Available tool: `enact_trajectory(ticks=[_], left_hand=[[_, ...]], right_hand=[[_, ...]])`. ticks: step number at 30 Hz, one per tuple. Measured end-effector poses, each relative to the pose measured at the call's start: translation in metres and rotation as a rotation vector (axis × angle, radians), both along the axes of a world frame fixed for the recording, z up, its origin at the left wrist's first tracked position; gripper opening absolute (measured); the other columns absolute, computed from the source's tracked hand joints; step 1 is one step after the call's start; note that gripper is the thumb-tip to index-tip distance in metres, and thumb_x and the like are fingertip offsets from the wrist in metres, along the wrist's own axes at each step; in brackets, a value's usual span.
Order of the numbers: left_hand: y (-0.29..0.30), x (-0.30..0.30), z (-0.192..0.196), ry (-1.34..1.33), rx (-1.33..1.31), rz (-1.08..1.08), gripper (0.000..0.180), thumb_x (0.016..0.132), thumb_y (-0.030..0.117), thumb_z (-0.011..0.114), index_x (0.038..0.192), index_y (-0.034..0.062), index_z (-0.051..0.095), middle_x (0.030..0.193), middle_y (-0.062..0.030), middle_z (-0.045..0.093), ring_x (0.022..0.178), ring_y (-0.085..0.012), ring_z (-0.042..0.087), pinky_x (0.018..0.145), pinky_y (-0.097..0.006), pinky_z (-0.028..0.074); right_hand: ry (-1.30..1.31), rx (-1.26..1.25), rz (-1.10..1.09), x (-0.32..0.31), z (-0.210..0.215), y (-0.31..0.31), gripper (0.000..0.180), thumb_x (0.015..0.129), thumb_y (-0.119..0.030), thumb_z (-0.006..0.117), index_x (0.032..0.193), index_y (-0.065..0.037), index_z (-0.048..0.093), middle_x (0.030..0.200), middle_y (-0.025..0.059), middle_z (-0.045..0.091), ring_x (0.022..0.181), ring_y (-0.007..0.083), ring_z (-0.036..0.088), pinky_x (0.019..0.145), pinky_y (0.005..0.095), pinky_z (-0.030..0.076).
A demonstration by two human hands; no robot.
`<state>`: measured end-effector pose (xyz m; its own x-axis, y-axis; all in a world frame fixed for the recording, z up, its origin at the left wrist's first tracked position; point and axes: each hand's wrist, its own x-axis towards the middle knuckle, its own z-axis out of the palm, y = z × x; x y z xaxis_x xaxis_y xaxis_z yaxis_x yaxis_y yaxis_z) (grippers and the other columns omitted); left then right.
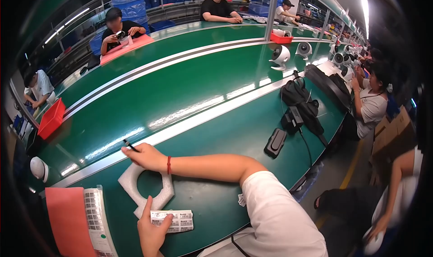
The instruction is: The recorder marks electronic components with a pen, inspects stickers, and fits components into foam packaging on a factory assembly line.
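Observation:
My right hand reaches across the green bench with a red string on its wrist and grips a thin black pen, tip pointing to the conveyor's pale edge strip. My left hand rises from the lower edge, thumb pressed on a small white strip of printed labels, which it holds against the bench. A white foam piece with a large round cut-out lies between the two hands, touching the label strip's left end.
A label sheet lies beside an orange-red pad at the lower left. A black handheld device, black bags with cables, white round appliances and red bins are farther off. Seated people line both sides.

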<state>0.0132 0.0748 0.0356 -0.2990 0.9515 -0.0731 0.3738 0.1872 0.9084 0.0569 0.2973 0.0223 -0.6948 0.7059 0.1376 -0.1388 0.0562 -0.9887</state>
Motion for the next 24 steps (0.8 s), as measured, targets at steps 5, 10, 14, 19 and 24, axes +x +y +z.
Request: enact_trajectory(ticks=[5, 10, 14, 19, 24], left_hand=[[-0.003, -0.008, -0.001, 0.059, 0.018, 0.062, 0.068, 0.073, 0.015, 0.079, 0.132, -0.0032, 0.051, 0.084, -0.0184, 0.07, 0.076, -0.0147, 0.066, 0.07, -0.032, 0.052], [-0.003, -0.012, -0.003, 0.062, -0.073, 0.016, 0.071, 0.076, 0.034, 0.077, 0.134, 0.0031, 0.05, 0.091, -0.0231, 0.068, 0.087, -0.031, 0.07, 0.078, -0.037, 0.052], [-0.009, -0.016, 0.005, 0.091, -0.107, -0.025, 0.073, 0.079, 0.042, 0.072, 0.139, 0.0091, 0.046, 0.087, -0.0234, 0.067, 0.084, -0.0389, 0.067, 0.076, -0.041, 0.052], [-0.013, -0.015, 0.0, 0.097, -0.063, -0.052, 0.074, 0.082, 0.043, 0.067, 0.14, 0.0049, 0.042, 0.089, -0.0245, 0.067, 0.085, -0.0415, 0.065, 0.077, -0.045, 0.051], [-0.011, -0.016, 0.005, 0.097, -0.096, -0.073, 0.075, 0.082, 0.041, 0.066, 0.143, 0.0075, 0.038, 0.092, -0.0249, 0.066, 0.087, -0.0418, 0.064, 0.079, -0.045, 0.05]], right_hand=[[0.217, -0.723, 0.011, -0.007, 0.001, 0.028, 0.053, 0.092, -0.059, 0.051, 0.063, -0.017, 0.037, 0.054, -0.0075, 0.029, 0.039, 0.0043, 0.022, 0.038, 0.0221, 0.015], [0.259, -0.246, 0.059, 0.021, 0.03, 0.013, 0.051, 0.099, -0.048, 0.046, 0.06, -0.015, 0.04, 0.049, -0.0042, 0.031, 0.042, 0.0089, 0.027, 0.042, 0.0255, 0.021], [-0.03, -0.068, 0.094, 0.012, 0.01, -0.001, 0.047, 0.099, -0.043, 0.048, 0.063, -0.014, 0.043, 0.053, -0.0032, 0.038, 0.048, 0.0081, 0.031, 0.045, 0.0256, 0.024], [0.069, -0.142, 0.094, 0.018, 0.031, -0.001, 0.055, 0.098, -0.049, 0.043, 0.056, -0.016, 0.036, 0.047, -0.0043, 0.029, 0.043, 0.0087, 0.026, 0.043, 0.0268, 0.019], [-0.083, -0.211, 0.043, 0.01, 0.009, 0.01, 0.055, 0.094, -0.051, 0.053, 0.056, -0.013, 0.039, 0.047, -0.004, 0.032, 0.041, 0.0086, 0.03, 0.041, 0.025, 0.02]])
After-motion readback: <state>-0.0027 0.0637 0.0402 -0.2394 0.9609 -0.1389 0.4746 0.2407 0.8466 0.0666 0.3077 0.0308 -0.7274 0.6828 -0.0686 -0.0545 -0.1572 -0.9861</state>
